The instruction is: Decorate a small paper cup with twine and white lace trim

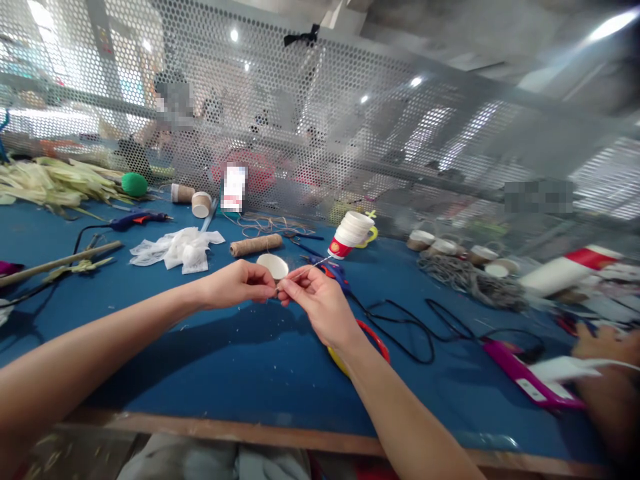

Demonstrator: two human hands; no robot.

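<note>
My left hand (243, 283) and my right hand (316, 293) meet above the middle of the table, thumbs and fingers pinched together. A thin, pale, twisted string (318, 263) sticks out up and to the right from my right fingers. Its other end runs between my two hands, where fingertips mostly hide it. Just behind them stands a white round paper cup (273, 266), partly covered by my fingers. A blue glue gun (334, 272) lies behind my right hand. Under my right wrist shows a red and yellow ring-shaped thing (374, 340), probably a tape roll.
A twine roll (256, 245), crumpled white cloth (183, 251) and stacked paper cups (349, 233) lie beyond my hands. Black cable (407, 330) trails to a purple power strip (530, 377). Another person's hand (607, 350) is at right. A perforated metal screen (280, 120) borders the back.
</note>
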